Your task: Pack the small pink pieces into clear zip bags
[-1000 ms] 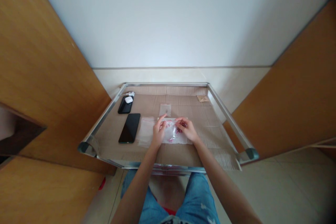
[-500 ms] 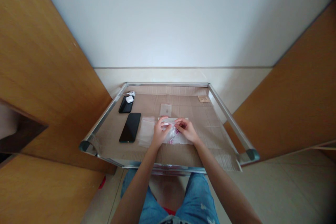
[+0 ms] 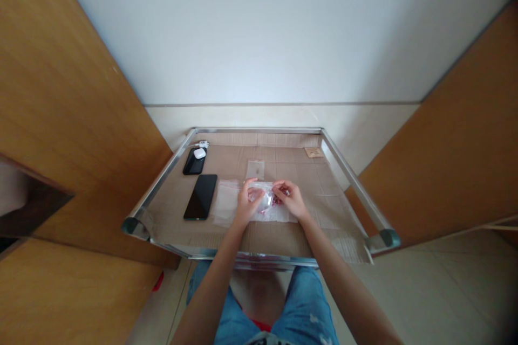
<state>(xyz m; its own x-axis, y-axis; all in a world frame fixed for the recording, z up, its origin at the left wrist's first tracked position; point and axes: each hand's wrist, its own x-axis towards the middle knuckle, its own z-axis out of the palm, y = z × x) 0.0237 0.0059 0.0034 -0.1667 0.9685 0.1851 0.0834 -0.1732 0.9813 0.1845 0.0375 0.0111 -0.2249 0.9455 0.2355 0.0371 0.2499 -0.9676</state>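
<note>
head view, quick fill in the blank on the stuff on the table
The left hand and right hand both touch a clear plastic bag holding something ____.
The black smartphone lies to the ____ of the bag.
The white earbud case sits ____ a smaller black device.

pink; left; on top of

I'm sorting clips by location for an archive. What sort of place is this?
Probably a small room in a home, used as a makeshift workspace. A metal-framed table lined with flattened brown cardboard stands between orange-brown wooden panels, above beige floor tiles, and a black smartphone lies on it.
</note>
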